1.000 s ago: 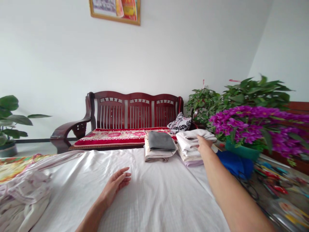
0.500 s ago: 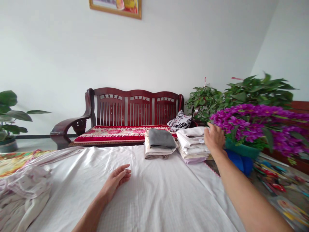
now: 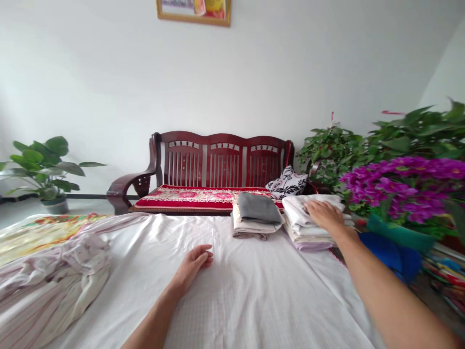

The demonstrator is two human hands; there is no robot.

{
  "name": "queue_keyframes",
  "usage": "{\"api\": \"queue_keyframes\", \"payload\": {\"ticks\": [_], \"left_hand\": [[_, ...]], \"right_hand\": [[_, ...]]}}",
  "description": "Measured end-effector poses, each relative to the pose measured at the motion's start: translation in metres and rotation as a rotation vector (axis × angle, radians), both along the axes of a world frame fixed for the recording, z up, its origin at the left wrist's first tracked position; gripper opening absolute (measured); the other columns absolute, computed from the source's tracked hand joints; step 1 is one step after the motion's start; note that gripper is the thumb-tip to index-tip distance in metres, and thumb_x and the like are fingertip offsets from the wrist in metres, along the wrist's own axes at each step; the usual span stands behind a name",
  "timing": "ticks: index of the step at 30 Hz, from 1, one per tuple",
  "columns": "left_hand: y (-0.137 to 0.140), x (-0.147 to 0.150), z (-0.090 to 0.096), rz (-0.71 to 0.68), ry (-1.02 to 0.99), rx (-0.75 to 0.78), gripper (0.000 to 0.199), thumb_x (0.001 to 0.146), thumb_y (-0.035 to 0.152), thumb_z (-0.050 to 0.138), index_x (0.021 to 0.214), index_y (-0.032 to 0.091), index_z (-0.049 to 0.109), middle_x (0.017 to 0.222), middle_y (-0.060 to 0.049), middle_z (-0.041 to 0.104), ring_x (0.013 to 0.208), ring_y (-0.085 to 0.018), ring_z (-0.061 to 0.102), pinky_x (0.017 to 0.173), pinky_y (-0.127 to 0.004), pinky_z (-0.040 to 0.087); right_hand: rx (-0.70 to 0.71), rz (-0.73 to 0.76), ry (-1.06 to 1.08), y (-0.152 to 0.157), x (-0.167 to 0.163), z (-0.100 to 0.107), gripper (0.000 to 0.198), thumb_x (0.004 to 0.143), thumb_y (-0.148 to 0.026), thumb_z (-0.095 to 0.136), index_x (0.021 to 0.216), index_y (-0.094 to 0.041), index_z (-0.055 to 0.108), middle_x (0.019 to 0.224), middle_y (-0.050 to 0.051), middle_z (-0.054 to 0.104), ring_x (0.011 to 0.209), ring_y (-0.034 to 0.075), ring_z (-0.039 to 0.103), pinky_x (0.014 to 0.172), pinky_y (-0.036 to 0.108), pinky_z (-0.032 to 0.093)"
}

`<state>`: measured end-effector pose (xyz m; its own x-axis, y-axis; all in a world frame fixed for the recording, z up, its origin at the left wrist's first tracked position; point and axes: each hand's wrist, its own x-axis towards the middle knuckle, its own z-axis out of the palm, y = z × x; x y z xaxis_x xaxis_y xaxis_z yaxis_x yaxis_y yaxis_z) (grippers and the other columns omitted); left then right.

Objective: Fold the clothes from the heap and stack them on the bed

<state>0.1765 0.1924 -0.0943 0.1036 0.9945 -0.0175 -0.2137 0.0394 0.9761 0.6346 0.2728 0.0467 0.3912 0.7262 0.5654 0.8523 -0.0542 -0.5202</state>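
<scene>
Fingers of the right hand (image 3: pixel 325 214) lie spread and flat, gripping nothing, on top of the soft stack of folded white and pale lilac cloths (image 3: pixel 308 228). Just left of those fingertips sits a smaller folded pile topped with smooth grey fabric (image 3: pixel 257 218). The left hand (image 3: pixel 192 264) rests loosely open, palm down, on the wrinkled white woven sheet (image 3: pixel 247 305).
</scene>
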Motion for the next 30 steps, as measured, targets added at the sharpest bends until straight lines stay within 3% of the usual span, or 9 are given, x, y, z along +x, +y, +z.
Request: {"api": "queue_keyframes", "payload": {"ticks": [3,6,8,10,13,18,22,26,30], "left_hand": [[0.002,0.003,-0.003,0.008,-0.014,0.014,0.046,0.067,0.044,0.082,0.102,0.016,0.070,0.086,-0.005,0.070,0.078,-0.017,0.066,0.077,-0.031,0.053],[0.005,0.005,-0.007,0.038,-0.039,0.036,0.045,0.066,0.042,0.082,0.099,0.014,0.070,0.082,-0.005,0.069,0.073,-0.016,0.065,0.073,-0.030,0.051],[0.006,0.005,-0.012,0.067,-0.047,0.055,0.043,0.067,0.042,0.081,0.097,0.014,0.069,0.080,-0.005,0.068,0.071,-0.015,0.064,0.070,-0.029,0.050],[0.006,0.003,-0.016,0.101,-0.038,0.076,0.041,0.069,0.042,0.079,0.097,0.014,0.069,0.080,-0.006,0.068,0.070,-0.015,0.064,0.068,-0.028,0.048],[0.003,-0.005,-0.020,0.181,0.042,0.113,0.035,0.074,0.038,0.073,0.100,0.014,0.069,0.084,-0.008,0.069,0.070,-0.015,0.064,0.067,-0.028,0.048],[-0.001,-0.040,-0.008,0.470,0.331,0.230,0.029,0.080,0.020,0.061,0.107,0.018,0.070,0.104,-0.011,0.068,0.093,-0.022,0.065,0.090,-0.036,0.048],[-0.009,-0.090,0.020,0.953,0.691,0.297,0.043,0.082,0.012,0.052,0.123,0.023,0.064,0.127,-0.011,0.060,0.123,-0.026,0.053,0.109,-0.040,0.038],[-0.021,-0.144,0.045,1.312,0.982,0.195,0.053,0.081,0.017,0.059,0.134,0.022,0.057,0.140,-0.014,0.051,0.135,-0.030,0.042,0.114,-0.046,0.031],[-0.026,-0.188,0.055,1.411,1.134,-0.005,0.065,0.078,0.024,0.066,0.141,0.021,0.051,0.153,-0.020,0.036,0.139,-0.039,0.034,0.109,-0.054,0.032]], "right_hand": [[0.130,-0.006,-0.163,-0.014,-0.034,-0.005,0.030,0.090,-0.034,0.049,0.107,-0.019,0.068,0.133,0.017,0.060,0.131,0.032,0.047,0.113,0.058,0.027],[0.419,0.228,-0.015,-0.037,-0.103,-0.037,0.038,0.091,-0.032,0.041,0.117,-0.019,0.066,0.133,0.014,0.060,0.130,0.028,0.049,0.114,0.049,0.034],[0.357,0.475,0.145,-0.051,-0.158,-0.068,0.032,0.087,-0.038,0.049,0.106,-0.022,0.070,0.124,0.011,0.066,0.120,0.027,0.057,0.108,0.046,0.042],[0.169,0.665,0.374,-0.061,-0.207,-0.099,0.031,0.082,-0.041,0.054,0.099,-0.023,0.072,0.117,0.010,0.069,0.111,0.027,0.063,0.098,0.043,0.051],[-0.074,0.744,0.548,-0.067,-0.254,-0.136,0.034,0.075,-0.044,0.058,0.096,-0.023,0.073,0.111,0.010,0.072,0.106,0.028,0.067,0.097,0.043,0.051],[-0.130,0.637,0.490,-0.068,-0.265,-0.164,0.038,0.073,-0.047,0.051,0.091,-0.022,0.074,0.105,0.011,0.074,0.105,0.031,0.067,0.099,0.045,0.049],[-0.141,0.656,0.477,-0.070,-0.260,-0.168,0.038,0.075,-0.049,0.052,0.093,-0.023,0.074,0.102,0.009,0.076,0.100,0.029,0.069,0.094,0.041,0.052],[-0.158,0.661,0.476,-0.068,-0.261,-0.168,0.036,0.073,-0.048,0.052,0.089,-0.024,0.074,0.099,0.008,0.076,0.099,0.030,0.070,0.092,0.041,0.053],[-0.168,0.679,0.439,-0.067,-0.264,-0.167,0.034,0.071,-0.046,0.051,0.086,-0.025,0.074,0.097,0.007,0.076,0.096,0.029,0.069,0.091,0.041,0.053]]}}
